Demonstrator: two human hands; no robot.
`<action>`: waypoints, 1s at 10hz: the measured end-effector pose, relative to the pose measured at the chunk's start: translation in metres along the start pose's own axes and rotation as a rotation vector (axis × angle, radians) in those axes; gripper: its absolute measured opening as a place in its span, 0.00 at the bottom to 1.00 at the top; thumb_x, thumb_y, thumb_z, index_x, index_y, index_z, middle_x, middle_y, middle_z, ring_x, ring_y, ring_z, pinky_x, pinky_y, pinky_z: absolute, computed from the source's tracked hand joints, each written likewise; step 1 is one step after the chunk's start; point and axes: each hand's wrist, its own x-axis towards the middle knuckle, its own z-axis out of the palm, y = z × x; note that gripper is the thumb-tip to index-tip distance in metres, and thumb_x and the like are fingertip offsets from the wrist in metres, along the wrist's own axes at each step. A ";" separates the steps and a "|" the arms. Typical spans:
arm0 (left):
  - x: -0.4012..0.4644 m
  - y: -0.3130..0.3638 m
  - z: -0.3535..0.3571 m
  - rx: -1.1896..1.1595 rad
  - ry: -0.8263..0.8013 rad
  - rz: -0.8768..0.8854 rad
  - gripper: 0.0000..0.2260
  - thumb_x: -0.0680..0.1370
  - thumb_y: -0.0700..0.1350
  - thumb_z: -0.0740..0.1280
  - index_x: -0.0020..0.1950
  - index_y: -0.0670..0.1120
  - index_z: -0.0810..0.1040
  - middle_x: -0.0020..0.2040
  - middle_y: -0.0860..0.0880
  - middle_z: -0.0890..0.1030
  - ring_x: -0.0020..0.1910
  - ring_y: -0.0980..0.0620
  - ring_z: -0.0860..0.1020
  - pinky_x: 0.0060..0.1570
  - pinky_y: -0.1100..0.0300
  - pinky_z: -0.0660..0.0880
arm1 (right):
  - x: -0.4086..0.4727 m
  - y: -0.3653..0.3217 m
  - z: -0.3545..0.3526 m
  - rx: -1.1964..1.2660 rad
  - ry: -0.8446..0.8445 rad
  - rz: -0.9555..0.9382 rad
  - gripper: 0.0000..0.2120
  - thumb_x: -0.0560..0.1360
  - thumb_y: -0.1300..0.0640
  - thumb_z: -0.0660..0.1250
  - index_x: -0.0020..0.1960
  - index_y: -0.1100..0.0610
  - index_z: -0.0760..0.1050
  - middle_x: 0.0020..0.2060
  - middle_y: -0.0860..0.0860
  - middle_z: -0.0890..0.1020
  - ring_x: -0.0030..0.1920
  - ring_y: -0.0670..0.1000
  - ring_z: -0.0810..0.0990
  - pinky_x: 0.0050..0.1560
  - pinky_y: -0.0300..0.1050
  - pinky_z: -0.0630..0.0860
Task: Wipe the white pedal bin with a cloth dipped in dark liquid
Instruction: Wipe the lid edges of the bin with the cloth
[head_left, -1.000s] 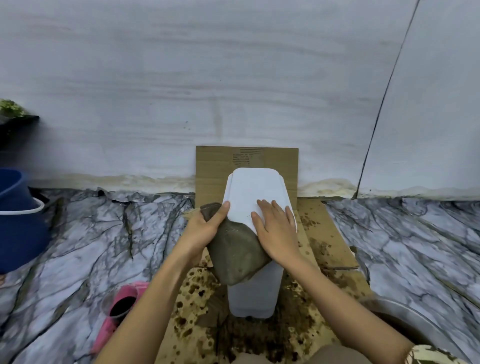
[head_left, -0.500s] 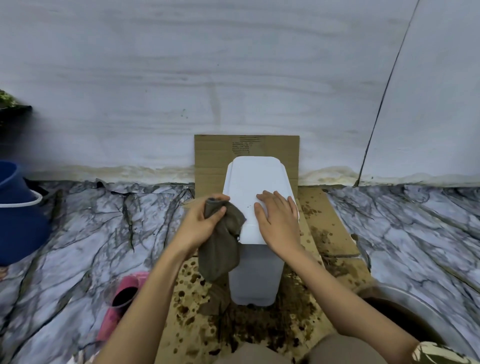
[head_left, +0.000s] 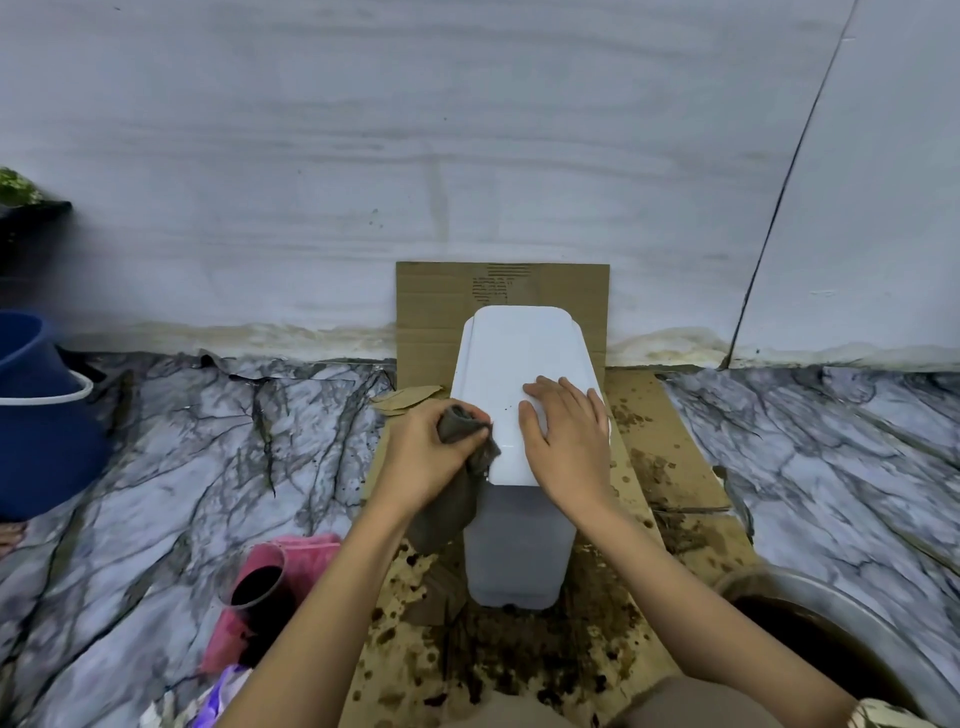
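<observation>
The white pedal bin (head_left: 519, 545) stands upright on stained cardboard, its lid (head_left: 519, 353) closed. My left hand (head_left: 431, 457) grips a wet grey-brown cloth (head_left: 452, 499) at the lid's left edge; the cloth hangs down the bin's left side. My right hand (head_left: 569, 441) lies flat with straight fingers on the front part of the lid. A metal basin (head_left: 841, 629) of dark liquid sits at the lower right, partly cut off by the frame.
Brown-spotted cardboard (head_left: 670, 467) covers the floor under the bin, and another sheet leans on the wall behind. A blue bucket (head_left: 36, 415) stands at far left. A pink cup (head_left: 249, 597) with dark liquid lies left of my arm. Marble-patterned sheet (head_left: 208, 441) covers the floor.
My left hand has bunched the cloth and drawn it from the bin's front up to the lid's left edge. My right hand stayed pressed on the lid.
</observation>
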 end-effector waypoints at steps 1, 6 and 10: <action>0.009 0.002 0.001 0.062 0.028 -0.062 0.06 0.68 0.44 0.76 0.41 0.51 0.80 0.37 0.59 0.80 0.38 0.68 0.76 0.36 0.77 0.70 | 0.002 0.002 0.000 -0.005 0.018 0.014 0.17 0.81 0.50 0.54 0.66 0.52 0.73 0.69 0.47 0.72 0.73 0.46 0.61 0.73 0.41 0.41; 0.022 -0.003 -0.010 -0.239 -0.101 -0.346 0.18 0.60 0.43 0.82 0.44 0.41 0.80 0.42 0.45 0.85 0.45 0.47 0.83 0.49 0.51 0.80 | -0.002 -0.001 0.001 -0.004 0.048 0.020 0.17 0.81 0.52 0.55 0.65 0.53 0.74 0.67 0.47 0.73 0.72 0.47 0.63 0.74 0.42 0.44; 0.014 -0.019 -0.004 -0.157 -0.089 -0.395 0.19 0.64 0.48 0.79 0.48 0.44 0.77 0.43 0.48 0.82 0.44 0.52 0.81 0.38 0.62 0.73 | -0.004 -0.003 0.003 -0.004 0.059 -0.004 0.17 0.81 0.51 0.56 0.65 0.52 0.74 0.67 0.47 0.74 0.72 0.46 0.64 0.73 0.39 0.41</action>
